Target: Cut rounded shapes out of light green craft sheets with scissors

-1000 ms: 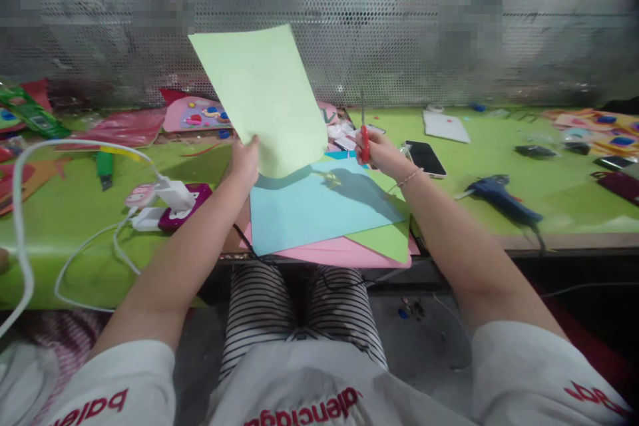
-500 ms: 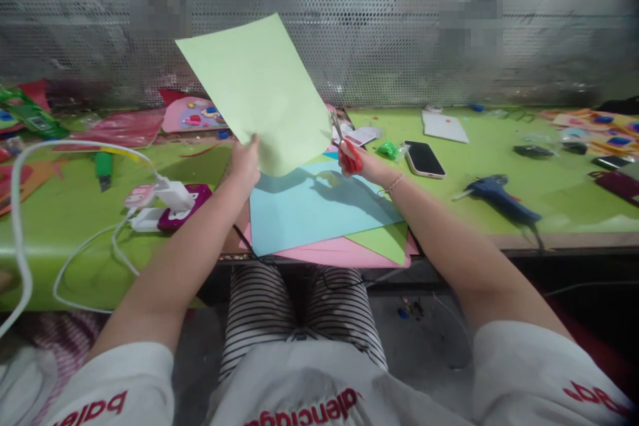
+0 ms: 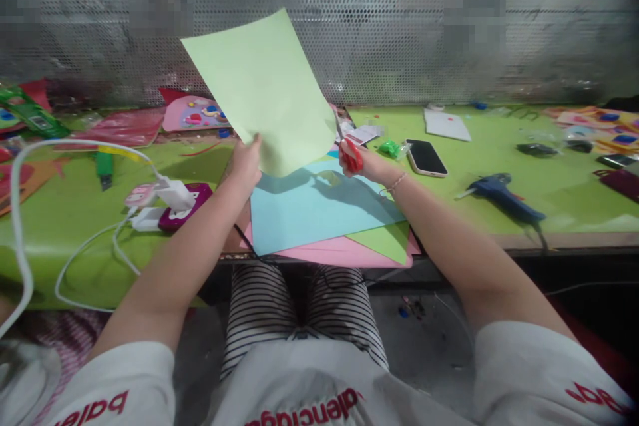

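Pale green paper (image 3: pixel 264 90) is up in the air over the counter (image 3: pixel 549 166), tilted with one corner pointing up toward the perforated metal wall (image 3: pixel 399 26) at the back. Left hand (image 3: pixel 244 163) has it pinched at the bottom edge, thumb on the near face. Right hand (image 3: pixel 362 161) is closed around the red handles of the scissors (image 3: pixel 348 144), and the blades sit right at the sheet's right edge, though it's too blurry to say whether they're actually touching it. Directly underneath, a blue sheet (image 3: pixel 319 206) lies on top of a pink sheet (image 3: pixel 349 254) and a darker green sheet (image 3: pixel 387 243), all overhanging the counter's front edge. Just right of the scissors hand there's a phone (image 3: pixel 426 157) lying face up, and further right a blue glue gun (image 3: pixel 504 194). Over on the left, a white charger (image 3: pixel 174 193) sits on a purple device, with its cable (image 3: pixel 20 213) looping off the near edge.
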`<state>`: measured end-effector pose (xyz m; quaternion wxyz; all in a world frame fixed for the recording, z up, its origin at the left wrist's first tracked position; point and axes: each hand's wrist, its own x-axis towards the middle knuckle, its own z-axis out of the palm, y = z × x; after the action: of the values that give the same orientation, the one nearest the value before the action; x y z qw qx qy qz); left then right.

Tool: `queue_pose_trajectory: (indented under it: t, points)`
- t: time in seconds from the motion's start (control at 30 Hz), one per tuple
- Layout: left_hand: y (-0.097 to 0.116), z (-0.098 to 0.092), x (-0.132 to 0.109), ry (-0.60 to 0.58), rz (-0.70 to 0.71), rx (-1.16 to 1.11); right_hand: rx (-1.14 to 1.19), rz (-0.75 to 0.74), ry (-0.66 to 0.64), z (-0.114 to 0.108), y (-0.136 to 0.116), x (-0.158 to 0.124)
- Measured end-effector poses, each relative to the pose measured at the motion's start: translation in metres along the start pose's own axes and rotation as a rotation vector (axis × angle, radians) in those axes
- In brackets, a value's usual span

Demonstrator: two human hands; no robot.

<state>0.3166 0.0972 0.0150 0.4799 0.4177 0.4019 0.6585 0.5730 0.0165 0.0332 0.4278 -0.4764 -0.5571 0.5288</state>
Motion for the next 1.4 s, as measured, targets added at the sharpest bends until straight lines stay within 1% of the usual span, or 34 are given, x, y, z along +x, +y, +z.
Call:
queue_pose_trajectory:
  t: [0.13, 0.3, 0.5, 0.7, 0.83, 1.0, 1.17, 1.4]
  points:
    - [0.004, 0.003, -0.004, -0.009, -0.039, -0.005, -0.018, 0.007, 0.01, 0.0, 0.0, 0.0]
    - [0.007, 0.004, -0.006, -0.011, -0.038, -0.038, 0.016, 0.009, 0.004, -0.002, 0.002, 0.002]
    - [0.007, 0.004, -0.006, -0.013, -0.048, -0.045, 0.06, 0.047, 0.023, 0.003, -0.004, -0.001]
    - [0.005, 0.003, -0.004, 0.031, -0.042, -0.012, 0.079, 0.106, 0.023, 0.003, -0.007, -0.003]
    - [0.005, 0.003, -0.004, 0.034, -0.052, -0.012, 0.077, 0.089, 0.01, 0.0, -0.006, -0.004]
    - [0.009, 0.005, -0.007, 0.025, -0.059, -0.033, 0.066, 0.103, -0.014, -0.001, -0.003, -0.001]
    - [0.013, 0.006, -0.011, 0.023, -0.07, -0.046, 0.058, 0.077, -0.033, -0.003, -0.001, 0.001]
    - [0.009, 0.006, -0.008, 0.014, -0.062, -0.046, 0.058, 0.086, -0.05, -0.003, -0.001, 0.0]
